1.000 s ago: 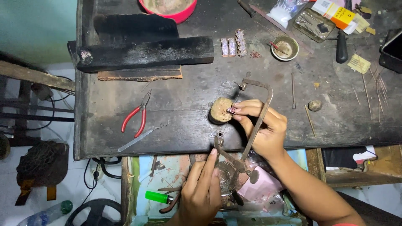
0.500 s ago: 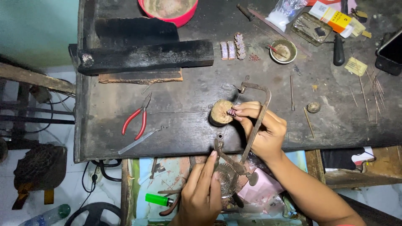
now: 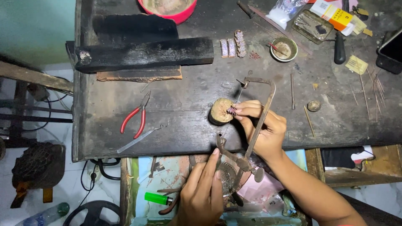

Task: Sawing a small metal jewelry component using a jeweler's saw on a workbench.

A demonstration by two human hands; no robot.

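My right hand (image 3: 266, 125) pinches a small pink and silver jewellery piece (image 3: 231, 110) against a round wooden block (image 3: 218, 111) near the front edge of the dark workbench (image 3: 184, 100). A metal jeweller's saw (image 3: 263, 113) arches over that hand, and its thin blade runs down beside the piece. Below the bench edge, my left hand (image 3: 202, 196) is closed around the saw's handle end (image 3: 228, 175).
Red-handled pliers (image 3: 134, 119) and tweezers (image 3: 136, 140) lie to the left. A long black block (image 3: 142, 54) and a red bowl (image 3: 167, 8) sit at the back. Jewelled strips (image 3: 233, 45), a small dish (image 3: 284, 49) and a phone (image 3: 391, 48) are back right. A green lighter (image 3: 155, 198) lies in the tray below.
The saw frame has shifted only slightly. Both hands keep their hold in the same places.
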